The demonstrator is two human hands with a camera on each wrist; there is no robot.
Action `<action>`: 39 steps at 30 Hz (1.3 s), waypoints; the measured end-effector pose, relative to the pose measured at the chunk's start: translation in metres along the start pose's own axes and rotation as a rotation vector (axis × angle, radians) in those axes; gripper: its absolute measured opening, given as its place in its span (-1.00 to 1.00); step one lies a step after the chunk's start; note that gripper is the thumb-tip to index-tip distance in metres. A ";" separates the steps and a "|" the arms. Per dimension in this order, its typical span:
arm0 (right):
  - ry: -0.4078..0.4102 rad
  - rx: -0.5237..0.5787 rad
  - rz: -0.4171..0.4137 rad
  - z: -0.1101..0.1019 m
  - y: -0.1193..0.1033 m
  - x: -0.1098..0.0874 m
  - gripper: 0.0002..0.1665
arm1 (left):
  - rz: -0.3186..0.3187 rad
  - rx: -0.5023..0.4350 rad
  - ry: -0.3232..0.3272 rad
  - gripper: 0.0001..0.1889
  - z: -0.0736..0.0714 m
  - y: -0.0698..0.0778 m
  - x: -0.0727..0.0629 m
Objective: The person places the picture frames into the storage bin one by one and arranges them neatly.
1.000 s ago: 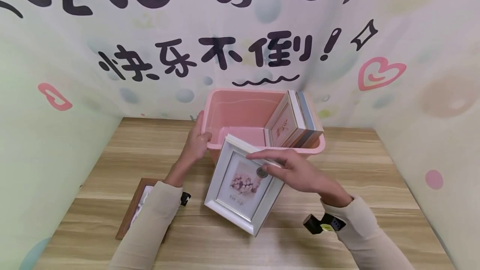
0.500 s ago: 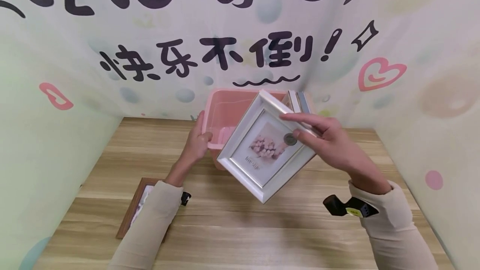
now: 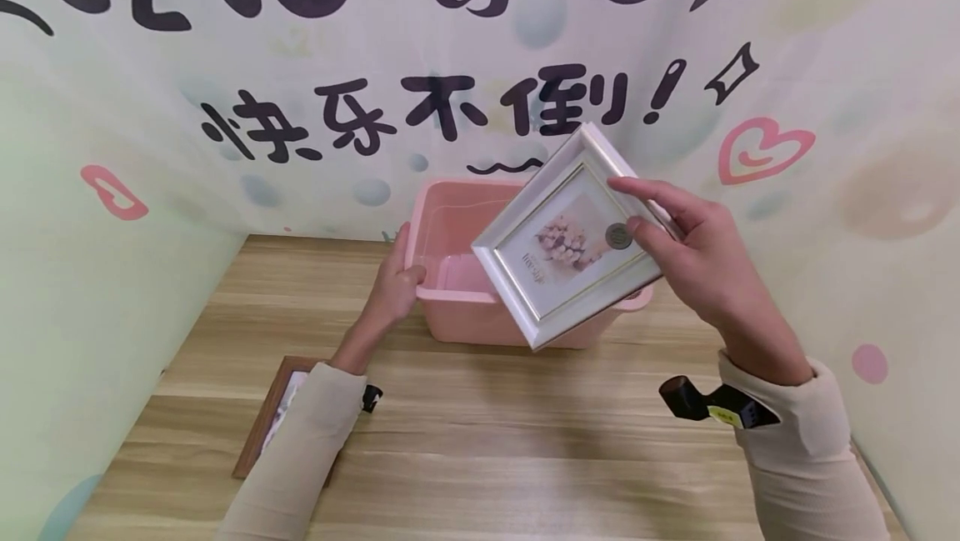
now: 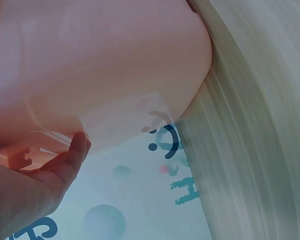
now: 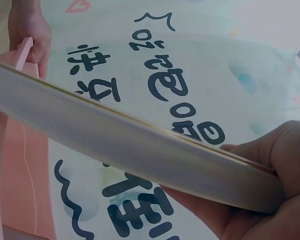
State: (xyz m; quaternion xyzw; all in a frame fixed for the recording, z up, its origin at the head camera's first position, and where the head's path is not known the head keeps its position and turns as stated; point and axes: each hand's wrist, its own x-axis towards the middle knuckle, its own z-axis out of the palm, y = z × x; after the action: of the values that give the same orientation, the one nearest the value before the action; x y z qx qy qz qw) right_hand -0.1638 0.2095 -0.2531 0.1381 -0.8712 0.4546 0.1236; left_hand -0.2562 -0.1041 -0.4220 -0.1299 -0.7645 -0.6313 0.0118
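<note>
My right hand (image 3: 705, 266) pinches a white picture frame (image 3: 517, 216) by its right edge, thumb on the front. The frame is tilted and raised above a pink plastic bin (image 3: 480, 320), covering the bin's right part. In the right wrist view the picture frame (image 5: 115, 135) appears edge-on between thumb and fingers of the right hand (image 5: 270, 200). At the bin's left side my left hand (image 3: 393, 278) grips the rim. The left wrist view has the left hand (image 4: 45, 185) curled at the rim of the bin (image 4: 100, 60). The frames that stood inside the bin are hidden.
A brown picture frame (image 3: 262, 420) lies on the wooden table (image 3: 465, 433), partly under the left forearm. Behind the bin rises a printed backdrop (image 3: 315, 49) with large lettering. More patterned walls stand at left and right.
The right hand has lifted the white picture frame up and to the right, from in front of the bin to above it, and turned it. The left hand has stayed on the rim.
</note>
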 end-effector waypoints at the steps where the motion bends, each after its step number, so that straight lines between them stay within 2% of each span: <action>1: 0.022 -0.008 0.006 0.000 -0.001 0.001 -0.49 | 0.000 -0.001 -0.002 -0.16 0.000 0.000 0.000; 8: 0.154 -0.037 0.066 0.001 -0.007 0.012 -0.48 | 0.002 -0.006 -0.005 -0.16 0.000 -0.001 0.001; 17: 0.218 -0.068 0.030 0.013 0.001 0.027 -0.44 | -0.022 0.015 -0.004 -0.17 -0.001 -0.003 0.000; 24: 0.201 -0.158 0.008 0.027 0.017 0.034 -0.42 | -0.034 0.010 -0.010 -0.16 -0.002 -0.001 -0.001; 31: 0.178 -0.184 -0.037 0.045 0.037 0.043 -0.41 | -0.033 0.020 -0.001 -0.16 -0.002 0.001 -0.002; 39: 0.120 -0.237 -0.006 0.062 0.053 0.049 -0.40 | -0.024 0.016 -0.001 -0.17 0.000 0.002 0.000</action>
State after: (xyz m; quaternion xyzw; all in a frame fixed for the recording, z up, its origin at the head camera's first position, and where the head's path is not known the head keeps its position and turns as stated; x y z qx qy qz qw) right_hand -0.2339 0.1812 -0.3108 0.0979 -0.9095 0.3553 0.1923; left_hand -0.2558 -0.1042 -0.4206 -0.1209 -0.7711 -0.6252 0.0046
